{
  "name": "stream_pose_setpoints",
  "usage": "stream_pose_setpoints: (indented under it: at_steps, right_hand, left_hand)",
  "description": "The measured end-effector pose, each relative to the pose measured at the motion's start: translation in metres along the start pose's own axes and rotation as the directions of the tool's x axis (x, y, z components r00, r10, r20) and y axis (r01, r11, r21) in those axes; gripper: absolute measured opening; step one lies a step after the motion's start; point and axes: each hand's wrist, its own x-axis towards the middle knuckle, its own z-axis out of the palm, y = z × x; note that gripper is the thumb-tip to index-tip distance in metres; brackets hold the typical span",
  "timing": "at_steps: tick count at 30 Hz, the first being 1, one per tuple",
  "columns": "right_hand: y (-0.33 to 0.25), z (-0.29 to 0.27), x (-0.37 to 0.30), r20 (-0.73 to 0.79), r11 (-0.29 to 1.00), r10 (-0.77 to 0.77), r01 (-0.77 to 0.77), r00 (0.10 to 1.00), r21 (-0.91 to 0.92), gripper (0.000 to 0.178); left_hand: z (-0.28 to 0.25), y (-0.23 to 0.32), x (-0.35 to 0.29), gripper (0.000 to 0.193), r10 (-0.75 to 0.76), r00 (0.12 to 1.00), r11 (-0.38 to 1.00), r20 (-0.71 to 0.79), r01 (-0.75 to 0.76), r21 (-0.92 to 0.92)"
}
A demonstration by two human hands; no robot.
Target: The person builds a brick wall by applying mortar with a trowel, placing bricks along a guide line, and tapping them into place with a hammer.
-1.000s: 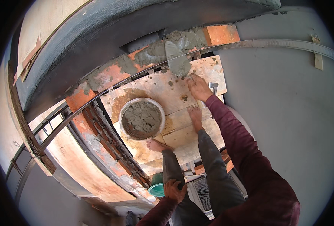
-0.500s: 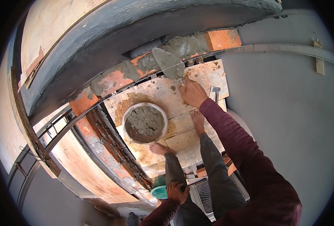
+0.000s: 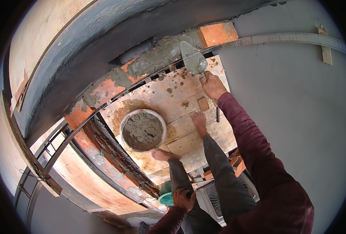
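Observation:
My right hand (image 3: 213,85) is closed round the handle of a pointing trowel (image 3: 193,58). Its grey blade, smeared with mortar, overlaps the near edge of a brick course (image 3: 112,89) topped with wet mortar (image 3: 157,52). An orange brick (image 3: 218,34) lies at the right end of that mortar, just beyond the blade tip. My left hand (image 3: 184,199) is down by my left knee with its fingers curled in. A dark patch shows between thumb and fingers, and I cannot make out what it is.
A round bucket (image 3: 163,136) of grey mortar stands on the plywood boards (image 3: 181,91) beside my bare feet. A brick piece (image 3: 203,103) lies near my right foot. A metal straightedge (image 3: 294,38) runs along the bricks. Below are a green bucket (image 3: 166,199) and a fan unit (image 3: 214,199).
My right hand and the trowel have shifted right along the course, towards the orange brick; the blade has turned more upright. The view has also shifted slightly. My left hand stays by the knee.

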Motion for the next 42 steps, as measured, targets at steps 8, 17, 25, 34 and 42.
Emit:
stream_pose_setpoints:
  at_steps: [8,17,25,34,42]
  right_hand:
    - [-0.043,0.024,0.009,-0.029,0.982,-0.134,0.129,0.991,-0.136,0.035]
    - [-0.007,-0.005,0.022,-0.068,0.99,0.053,-0.061,0.996,-0.126,0.044]
    - [0.008,0.016,0.018,0.182,0.632,0.249,-0.302,0.951,0.714,0.031]
    - [-0.019,0.097,-0.02,-0.074,0.968,-0.016,0.034,0.997,0.249,0.05]
    - [-0.01,0.132,-0.033,0.066,0.328,0.338,-0.183,0.939,0.927,0.038]
  left_hand:
    - [-0.005,-0.001,0.002,0.041,0.025,1.0,0.999,0.016,-0.025,0.022]
    - [0.002,0.005,-0.002,0.04,0.008,1.0,0.999,-0.006,-0.007,0.051]
    - [0.003,-0.003,-0.002,0.044,-0.003,0.999,1.0,0.049,0.004,-0.024]
    - [0.009,-0.004,-0.008,0.044,-0.025,1.0,0.998,0.016,0.026,-0.058]
    - [0.01,-0.009,-0.012,0.042,-0.014,1.0,0.996,0.008,0.014,-0.093]
